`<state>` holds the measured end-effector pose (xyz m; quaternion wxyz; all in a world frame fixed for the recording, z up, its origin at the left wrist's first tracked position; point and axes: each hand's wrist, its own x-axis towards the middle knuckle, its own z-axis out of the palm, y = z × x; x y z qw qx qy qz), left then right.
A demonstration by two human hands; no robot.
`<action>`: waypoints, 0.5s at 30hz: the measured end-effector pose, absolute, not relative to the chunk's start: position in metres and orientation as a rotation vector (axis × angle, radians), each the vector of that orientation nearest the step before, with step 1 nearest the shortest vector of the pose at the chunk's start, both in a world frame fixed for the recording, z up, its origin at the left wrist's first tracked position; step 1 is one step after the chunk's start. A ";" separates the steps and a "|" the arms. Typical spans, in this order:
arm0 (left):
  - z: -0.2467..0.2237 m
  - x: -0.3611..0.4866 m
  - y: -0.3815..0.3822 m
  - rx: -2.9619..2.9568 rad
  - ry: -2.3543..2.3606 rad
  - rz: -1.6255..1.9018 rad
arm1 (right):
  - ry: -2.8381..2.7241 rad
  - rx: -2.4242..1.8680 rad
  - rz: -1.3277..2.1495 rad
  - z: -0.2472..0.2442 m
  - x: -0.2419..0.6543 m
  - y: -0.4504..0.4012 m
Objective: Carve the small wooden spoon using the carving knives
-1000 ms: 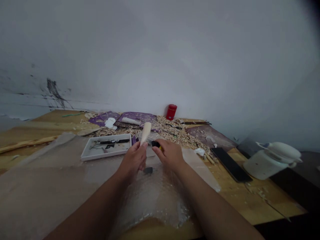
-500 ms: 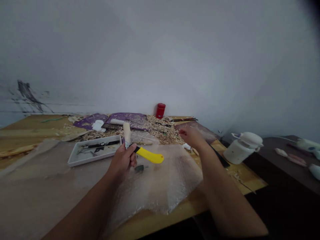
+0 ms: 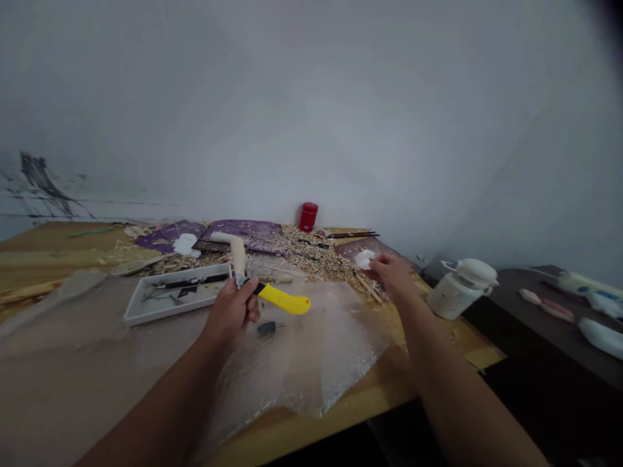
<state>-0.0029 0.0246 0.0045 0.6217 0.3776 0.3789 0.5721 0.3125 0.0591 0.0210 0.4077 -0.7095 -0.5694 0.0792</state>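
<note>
So the left hand [image 3: 232, 308] is gripping a pale wooden piece [image 3: 238, 254] and a yellow-handled knife [image 3: 286, 300] together, fingers curling round both, with the wood pointing up near 12 o'clock and the handle sticking out at about 3. The right hand [image 3: 393, 275] is pinching a crumpled white tissue [image 3: 363, 259] between its fingertips, over at its own 10. A white tray [image 3: 170, 313] is sitting at the left hand's 9, and loads of wood shavings [image 3: 321, 262] are lying around its 2.
</note>
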 end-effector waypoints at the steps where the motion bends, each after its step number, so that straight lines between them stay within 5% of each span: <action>1: 0.005 -0.003 0.024 0.869 0.867 1.312 | -1.417 -1.711 0.284 0.023 0.304 0.057; 8: 0.000 -0.001 0.024 1.014 0.965 1.339 | -1.298 -1.015 1.078 0.018 0.200 0.042; 15: -0.005 -0.004 0.030 1.028 1.043 1.423 | -1.868 -1.000 0.565 0.020 0.117 0.018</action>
